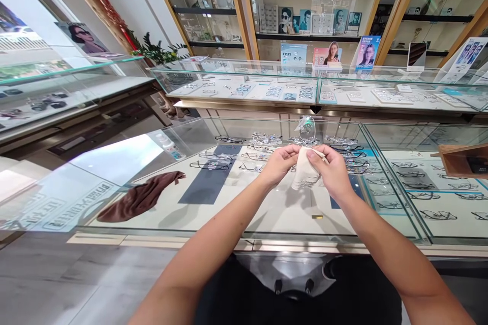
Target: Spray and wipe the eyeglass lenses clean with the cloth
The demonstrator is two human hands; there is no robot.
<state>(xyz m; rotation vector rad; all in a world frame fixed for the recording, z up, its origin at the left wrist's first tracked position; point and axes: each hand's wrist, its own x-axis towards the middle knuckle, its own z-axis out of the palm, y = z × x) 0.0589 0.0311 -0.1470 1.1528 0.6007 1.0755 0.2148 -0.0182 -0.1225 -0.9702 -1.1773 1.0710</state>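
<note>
A pale cream cleaning cloth point(305, 171) with a scalloped edge hangs between my two hands above the glass counter. From its top rises a rimmed lens of a pair of eyeglasses point(307, 131), turned on end; the rest of the eyeglasses is hidden by the cloth and fingers. My left hand point(282, 163) is closed, its fingertips pinching the eyeglasses at the cloth's left side. With thumb in front and fingers behind, my right hand point(332, 166) presses the cloth from the right.
A brown cloth point(143, 197) and a spray bottle point(170, 145) lie left on the glass counter point(267, 236). Rows of eyeglasses show beneath the glass. A small gold-coloured piece point(317, 217) is in front of my hands. A wooden box point(463, 161) stands right; another display case point(244, 92) runs behind.
</note>
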